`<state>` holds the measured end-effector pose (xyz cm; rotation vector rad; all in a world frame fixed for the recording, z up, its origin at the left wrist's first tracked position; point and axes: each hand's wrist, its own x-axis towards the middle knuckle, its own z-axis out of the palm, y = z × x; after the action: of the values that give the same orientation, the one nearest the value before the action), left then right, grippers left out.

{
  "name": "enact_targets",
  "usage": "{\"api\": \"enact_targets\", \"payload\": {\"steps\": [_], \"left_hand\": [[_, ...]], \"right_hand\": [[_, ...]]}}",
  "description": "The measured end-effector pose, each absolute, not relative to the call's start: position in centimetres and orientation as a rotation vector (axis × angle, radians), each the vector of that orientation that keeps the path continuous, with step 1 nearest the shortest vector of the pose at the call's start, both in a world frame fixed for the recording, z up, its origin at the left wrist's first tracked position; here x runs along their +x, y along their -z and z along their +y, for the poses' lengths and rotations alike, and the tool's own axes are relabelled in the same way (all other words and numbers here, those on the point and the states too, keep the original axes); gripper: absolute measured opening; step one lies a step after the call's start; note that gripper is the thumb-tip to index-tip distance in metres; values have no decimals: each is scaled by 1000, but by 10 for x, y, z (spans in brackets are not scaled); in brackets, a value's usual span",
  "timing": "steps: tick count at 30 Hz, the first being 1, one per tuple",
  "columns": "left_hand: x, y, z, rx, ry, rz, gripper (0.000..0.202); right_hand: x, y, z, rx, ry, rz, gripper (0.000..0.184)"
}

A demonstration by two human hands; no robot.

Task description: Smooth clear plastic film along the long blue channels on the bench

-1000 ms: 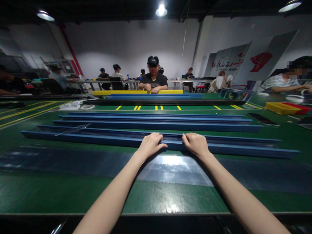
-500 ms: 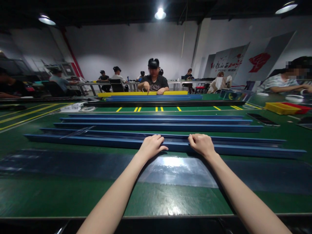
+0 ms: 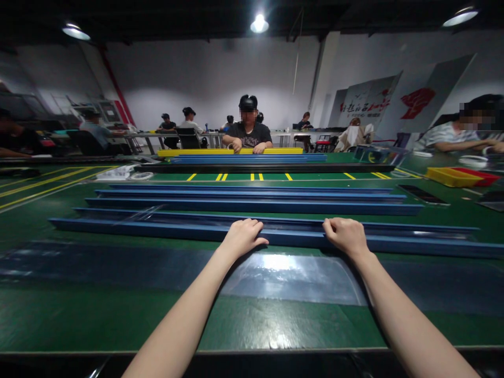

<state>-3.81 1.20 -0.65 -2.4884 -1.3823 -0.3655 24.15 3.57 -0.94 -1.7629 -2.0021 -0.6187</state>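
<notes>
A long blue U-shaped channel [image 3: 295,239] lies across the table in front of me, its open side up. My left hand [image 3: 243,236] is closed over its near wall, thumb on the side toward me and the other fingers inside the channel. To the right, my right hand [image 3: 346,236] is curled on the same wall, its fingertips hidden. Clear film [image 3: 144,214] sticks up from the channel's left part. Below my wrists, a wide transparent plastic sheet [image 3: 291,278] lies flat and reflects the lamp light.
More blue channels [image 3: 252,206] lie parallel behind mine. Beyond them are a black strip [image 3: 260,168] and a yellow channel [image 3: 271,151], where a co-worker [image 3: 248,134] sits. A phone [image 3: 423,194] and yellow tray [image 3: 452,177] are on the right.
The blue channel has slid to the right. My right hand has moved right along with it, while my left hand stays almost in place, so my hands are farther apart.
</notes>
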Motion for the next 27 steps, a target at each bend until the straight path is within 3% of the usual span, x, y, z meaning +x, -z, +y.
{"api": "enact_targets", "payload": {"steps": [13,27], "left_hand": [[-37,8,12,-2493,375,-1401,31],[-39,8,14,-2490,403,-1397,37]], "right_hand": [[194,5,29,-1544,608,-2151,46],[183,8,33,-1591,578,-2206,47]]}}
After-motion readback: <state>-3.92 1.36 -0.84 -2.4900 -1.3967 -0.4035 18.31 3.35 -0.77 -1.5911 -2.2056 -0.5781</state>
